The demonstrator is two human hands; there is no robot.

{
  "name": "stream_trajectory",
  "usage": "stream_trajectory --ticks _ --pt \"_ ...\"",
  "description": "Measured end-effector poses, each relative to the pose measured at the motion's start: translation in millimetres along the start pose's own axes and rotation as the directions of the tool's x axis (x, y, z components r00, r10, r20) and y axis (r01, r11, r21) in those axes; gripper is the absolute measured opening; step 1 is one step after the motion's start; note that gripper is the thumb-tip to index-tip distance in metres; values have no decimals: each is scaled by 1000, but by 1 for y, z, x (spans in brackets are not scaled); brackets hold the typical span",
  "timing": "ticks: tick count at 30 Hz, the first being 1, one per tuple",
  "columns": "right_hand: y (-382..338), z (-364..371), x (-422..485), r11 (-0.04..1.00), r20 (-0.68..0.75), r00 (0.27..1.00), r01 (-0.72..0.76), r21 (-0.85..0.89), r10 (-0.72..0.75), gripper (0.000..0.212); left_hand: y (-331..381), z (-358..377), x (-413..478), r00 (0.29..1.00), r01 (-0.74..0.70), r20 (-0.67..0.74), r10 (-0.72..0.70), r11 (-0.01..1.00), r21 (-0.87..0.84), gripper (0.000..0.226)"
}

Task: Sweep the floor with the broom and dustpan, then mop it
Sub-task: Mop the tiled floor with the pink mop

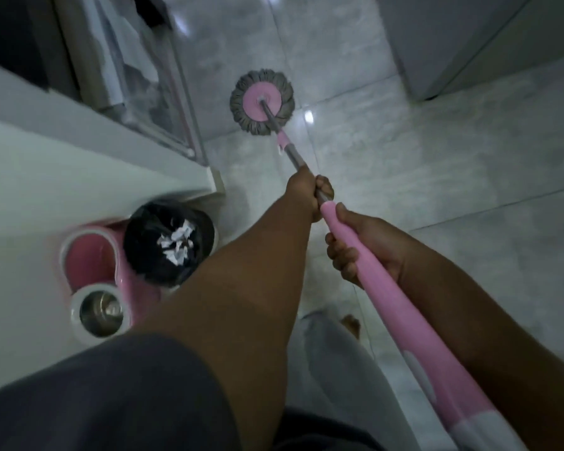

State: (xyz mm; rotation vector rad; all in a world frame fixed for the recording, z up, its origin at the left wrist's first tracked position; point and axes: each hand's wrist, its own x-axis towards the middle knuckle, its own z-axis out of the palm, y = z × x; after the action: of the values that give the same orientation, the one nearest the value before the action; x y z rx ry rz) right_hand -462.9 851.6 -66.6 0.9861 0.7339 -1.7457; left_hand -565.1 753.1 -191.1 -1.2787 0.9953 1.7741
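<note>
A round mop head with grey strands and a pink disc lies flat on the pale tiled floor ahead of me. Its metal and pink handle runs back toward the lower right. My left hand grips the metal part of the handle, further down the shaft. Behind it, my right hand is wrapped around the pink grip. No broom or dustpan is in view.
A pink and white spin-mop bucket with a steel spinner basket stands at the left by a white wall. A black-lined bin with crumpled paper sits beside it. A glass-fronted unit lines the left; white cabinets stand far right.
</note>
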Motion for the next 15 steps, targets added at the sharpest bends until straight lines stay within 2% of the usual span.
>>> stream_trajectory --ticks 2,6,8,12,15 --pt "45 -3 -17 999 -5 999 -43 -32 43 49 -41 -29 -24 999 29 -23 -30 999 -24 46" --pt "124 -14 -47 990 -19 993 -116 -85 114 54 -113 -77 -69 997 39 -60 -44 996 -81 21" --pt "149 -19 -59 983 -20 990 -141 -118 139 58 -138 -89 -88 997 33 -69 -41 993 -113 16" --pt "166 -25 -68 979 -34 987 -157 -128 154 60 -157 -95 -103 991 48 -117 -59 994 -100 24" --pt "159 -33 -62 981 -48 989 -148 -127 143 57 -157 -91 -92 981 106 -145 -125 986 -129 44"
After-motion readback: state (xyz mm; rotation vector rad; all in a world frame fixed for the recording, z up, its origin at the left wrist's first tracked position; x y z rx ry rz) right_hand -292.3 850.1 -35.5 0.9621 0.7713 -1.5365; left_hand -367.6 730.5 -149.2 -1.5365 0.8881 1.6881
